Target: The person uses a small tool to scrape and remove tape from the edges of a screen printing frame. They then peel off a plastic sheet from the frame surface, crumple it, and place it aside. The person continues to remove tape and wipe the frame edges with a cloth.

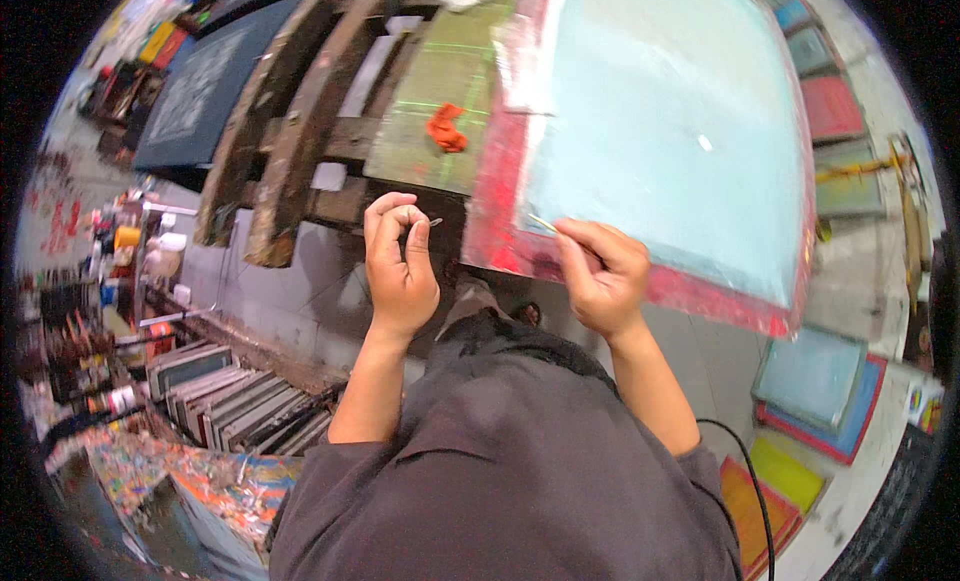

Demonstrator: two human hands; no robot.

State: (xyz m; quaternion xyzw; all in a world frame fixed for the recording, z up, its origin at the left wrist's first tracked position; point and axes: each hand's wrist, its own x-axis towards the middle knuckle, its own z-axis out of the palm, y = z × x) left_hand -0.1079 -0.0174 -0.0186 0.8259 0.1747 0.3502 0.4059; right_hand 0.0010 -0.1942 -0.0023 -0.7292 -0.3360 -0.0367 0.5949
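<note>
My right hand (605, 276) pinches a thin yellowish stick (543, 223) between thumb and forefinger. Its tip reaches over the near left corner of a large screen-printing frame (670, 101), which has pale blue mesh and a red-stained border. To the left, my left hand (400, 266) is raised with its fingers curled toward the thumb. A tiny pale object (435, 221) shows by those fingertips, too small to name. Beyond my left hand, a crumpled orange rag (446, 128) lies on a greenish board (425, 91) with bright green lines.
Dark wooden beams (300, 131) run beside the board at the left. A rack of upright frames (240, 401) stands at the lower left. More blue screens (810, 376) lean at the right, where a black cable (750, 461) hangs near my arm.
</note>
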